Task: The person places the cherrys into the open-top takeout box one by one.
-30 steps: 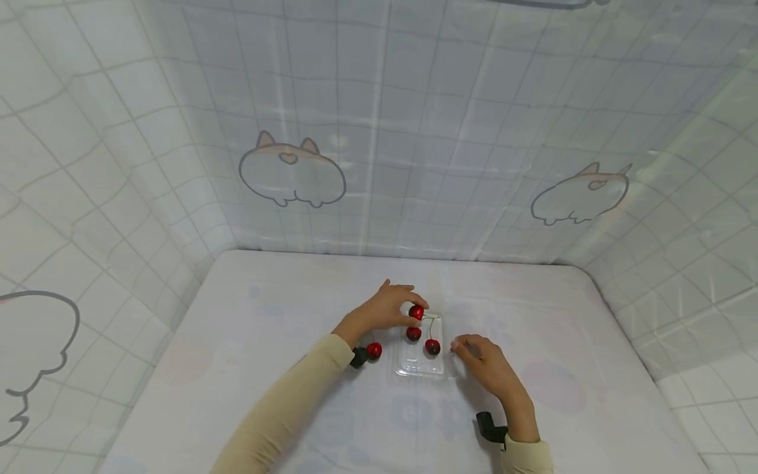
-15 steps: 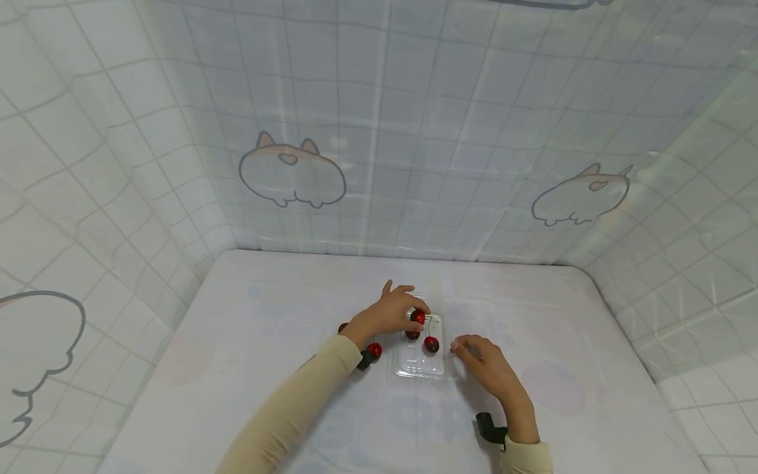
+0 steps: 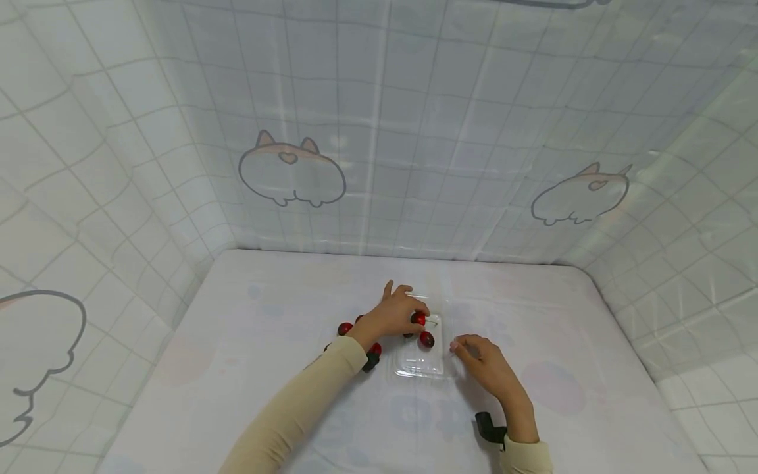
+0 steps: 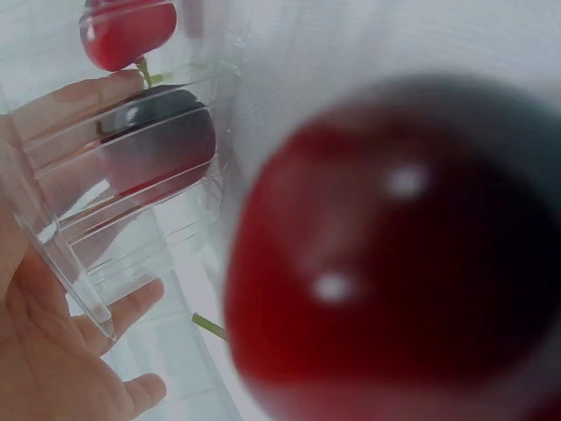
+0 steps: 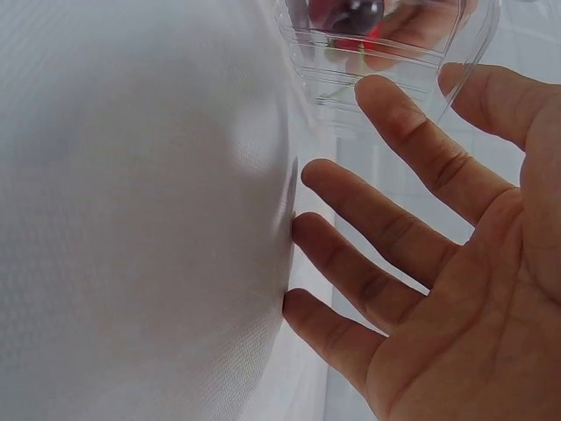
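My left hand (image 3: 398,313) reaches over the clear plastic container (image 3: 408,370) and pinches a red cherry (image 3: 418,318) between thumb and fingertips, its stem pointing right. Another cherry (image 3: 426,340) lies in the container just below, and part of one more is hidden under the hand. Through the clear wall, the left wrist view shows a dark red cherry (image 4: 162,149) near the fingers. My right hand (image 3: 482,361) is at the container's right side; thumb and index finger (image 5: 394,114) pinch its rim, the other fingers spread downward beside it.
Several cherries (image 3: 345,328) lie on the white-covered table (image 3: 284,289) left of the container, partly behind my left forearm. One blurred cherry (image 4: 386,263) looms close to the left wrist camera. Patterned curtains (image 3: 414,164) enclose the table's back and sides.
My left hand has shifted slightly right and down with its cherry. The cherry below it in the container has moved slightly left and up. My right hand stays put.
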Demonstrator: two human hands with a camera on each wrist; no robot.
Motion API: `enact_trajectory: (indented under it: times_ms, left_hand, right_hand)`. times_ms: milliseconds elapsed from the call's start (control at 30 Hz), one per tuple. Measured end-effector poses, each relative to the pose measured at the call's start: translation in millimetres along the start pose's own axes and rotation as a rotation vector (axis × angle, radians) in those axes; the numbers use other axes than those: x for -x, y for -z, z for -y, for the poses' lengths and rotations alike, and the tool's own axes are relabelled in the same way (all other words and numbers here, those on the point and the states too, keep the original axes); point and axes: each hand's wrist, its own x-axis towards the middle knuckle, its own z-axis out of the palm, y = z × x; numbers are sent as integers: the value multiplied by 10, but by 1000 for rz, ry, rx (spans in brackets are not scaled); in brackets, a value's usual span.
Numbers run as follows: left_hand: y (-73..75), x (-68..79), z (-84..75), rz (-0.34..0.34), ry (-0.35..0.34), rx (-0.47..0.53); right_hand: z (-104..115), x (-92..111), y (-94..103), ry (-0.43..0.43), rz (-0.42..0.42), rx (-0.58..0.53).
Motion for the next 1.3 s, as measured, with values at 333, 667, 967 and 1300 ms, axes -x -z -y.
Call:
enact_trajectory:
  times_ms: [333,667,967,1300]
  left_hand:
    - [8,24,-5,-16,-23,33]
    - [97,126,42,-57,-60,134]
    - [252,295,148,-80,-104,197]
    - [384,526,411,-88,-34,262]
  right_hand:
    - [12,18,4,-12,6,-3]
    - [-13,22,-2,3,13,-15]
    - [-4,27,0,1,11,-5]
    - [-14,39,8,18,12,-12]
